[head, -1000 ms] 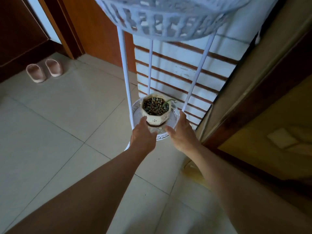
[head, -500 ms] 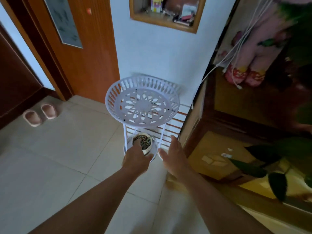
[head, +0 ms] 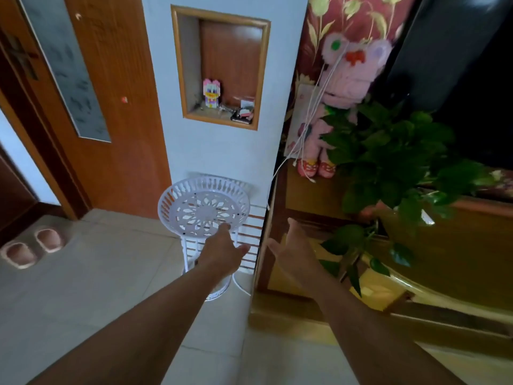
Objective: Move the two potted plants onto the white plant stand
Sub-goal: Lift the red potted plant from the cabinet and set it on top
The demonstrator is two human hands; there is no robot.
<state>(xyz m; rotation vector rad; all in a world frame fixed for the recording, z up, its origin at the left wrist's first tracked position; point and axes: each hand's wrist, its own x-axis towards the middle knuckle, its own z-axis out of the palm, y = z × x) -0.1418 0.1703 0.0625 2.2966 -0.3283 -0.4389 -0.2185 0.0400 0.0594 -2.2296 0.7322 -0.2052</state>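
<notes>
Reaching: left hand empty | right hand empty | no legible writing

We see the white plant stand upright on the tiled floor, set against the pale wall just beside the wooden cabinet. Its round top tray has a slatted rim and a pierced flower pattern, and nothing sits on it. Thin white legs run down to a lower tray, which is mostly hidden. The leafy green potted plant sits on the cabinet to the right, its vines trailing over the edge, well apart from the stand.
</notes>
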